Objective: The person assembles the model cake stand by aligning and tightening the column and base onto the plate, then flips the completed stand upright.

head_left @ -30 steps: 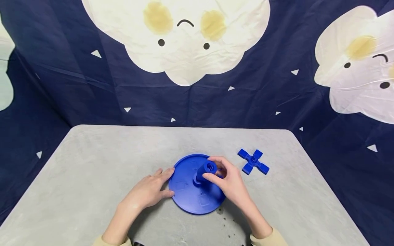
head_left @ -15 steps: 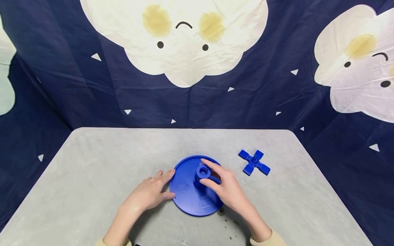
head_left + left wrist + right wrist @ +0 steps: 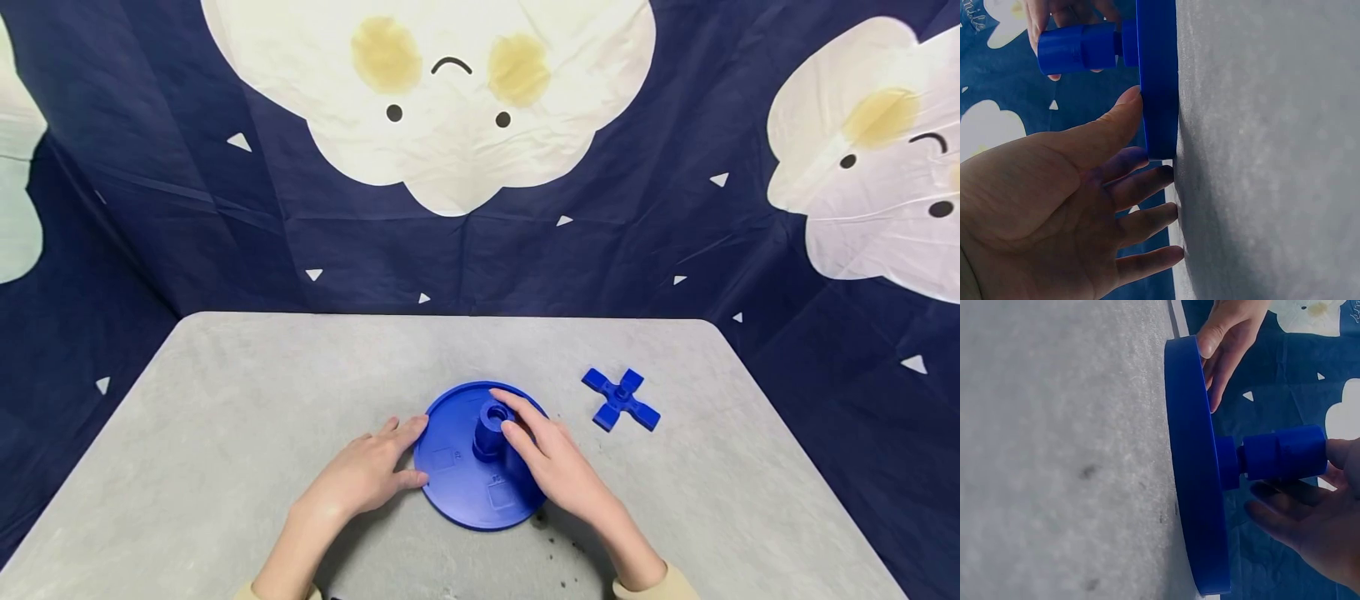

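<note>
A round blue disc [image 3: 457,496] with a raised rim lies flat on the table. From its centre stands a hollow blue cylinder [image 3: 489,438], upright, with a narrower neck and a collar below it in the right wrist view. My right hand [image 3: 557,465] holds the cylinder near its top, index finger over the far side and thumb against the right side. The other right fingers [image 3: 1275,515] lie along the cylinder. My left hand [image 3: 365,471] rests at the disc's left edge, thumb and index finger touching the rim, the remaining fingers spread on the table.
A blue cross-shaped piece [image 3: 621,400] with a small peg at its centre lies to the right, behind the disc. The grey table [image 3: 285,375] ends at a dark blue cloth [image 3: 360,250] with cloud prints, hung behind and at both sides.
The cylinder has gone from tilted to upright at the disc's centre. My right thumb has shifted from the cylinder's near side to its right side. The left hand stays at the rim.
</note>
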Available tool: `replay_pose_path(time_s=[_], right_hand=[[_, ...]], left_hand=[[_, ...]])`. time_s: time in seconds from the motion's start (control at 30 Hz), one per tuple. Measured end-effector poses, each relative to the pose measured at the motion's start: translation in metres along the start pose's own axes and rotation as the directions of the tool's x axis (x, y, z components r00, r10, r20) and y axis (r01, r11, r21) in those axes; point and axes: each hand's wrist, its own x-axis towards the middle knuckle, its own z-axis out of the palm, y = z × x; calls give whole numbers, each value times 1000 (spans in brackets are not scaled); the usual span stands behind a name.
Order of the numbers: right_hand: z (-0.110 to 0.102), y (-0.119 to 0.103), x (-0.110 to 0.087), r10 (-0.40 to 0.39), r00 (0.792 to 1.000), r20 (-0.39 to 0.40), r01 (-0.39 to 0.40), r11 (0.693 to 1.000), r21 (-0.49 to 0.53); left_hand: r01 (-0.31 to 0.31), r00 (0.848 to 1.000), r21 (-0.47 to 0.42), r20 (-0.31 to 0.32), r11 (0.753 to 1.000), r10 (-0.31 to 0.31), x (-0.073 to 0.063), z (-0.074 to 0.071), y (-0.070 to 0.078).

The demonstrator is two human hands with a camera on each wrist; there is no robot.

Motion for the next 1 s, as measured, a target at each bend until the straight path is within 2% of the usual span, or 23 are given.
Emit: replay_pose_path(time_s=[0.23,0.43,0.6,0.77,0.87,1.0], right_hand=[[1,1,0,22,1000,10,-22,1000,2],[0,2,-1,42,998,-44,-44,998,-44],[0,2,-1,28,997,-65,-32,998,-62],[1,2,-2,17,1000,6,-17,998,-65],[2,2,-1,24,998,64,-22,999,-30],[3,3,0,30,996,86,-32,999,19]], left_hand=[[5,1000,-4,3,1000,-5,-1,0,0],[9,1000,-4,5,1000,-9,-1,1,-1],[12,1000,-2,6,1000,-12,0,2,-1],[12,1000,-2,5,1000,-12,-1,1,-1],[11,1000,1,3,1000,-11,0,1,0],[9,1000,4,0,1000,-9,0,1,0]])
